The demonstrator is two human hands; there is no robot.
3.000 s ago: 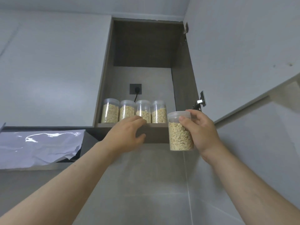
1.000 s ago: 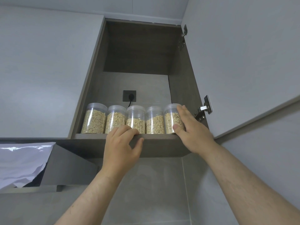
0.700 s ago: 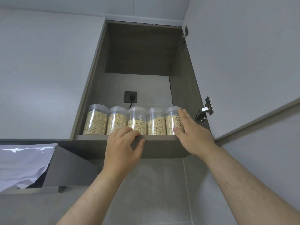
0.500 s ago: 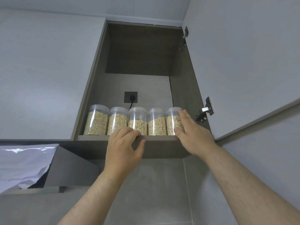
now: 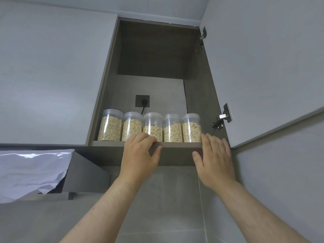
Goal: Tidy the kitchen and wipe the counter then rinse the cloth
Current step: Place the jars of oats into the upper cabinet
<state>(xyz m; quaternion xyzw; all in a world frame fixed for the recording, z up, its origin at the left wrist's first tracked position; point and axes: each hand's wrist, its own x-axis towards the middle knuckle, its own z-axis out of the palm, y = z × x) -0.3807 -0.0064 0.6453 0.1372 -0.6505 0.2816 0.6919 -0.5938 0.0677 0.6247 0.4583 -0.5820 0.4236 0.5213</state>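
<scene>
Five jars (image 5: 152,127) stand in a row on the shelf (image 5: 177,151), the socket (image 5: 142,101) behind it. Your left hand (image 5: 140,155) grips the shelf's front edge; your right hand (image 5: 214,162) lies at its right end.

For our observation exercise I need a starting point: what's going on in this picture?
A person reaches up to an open wall cupboard. Five clear jars of oat-like flakes stand in a row on its shelf. The left hand grips the shelf's front edge; the right hand is open at the shelf's right end, holding nothing.
</scene>
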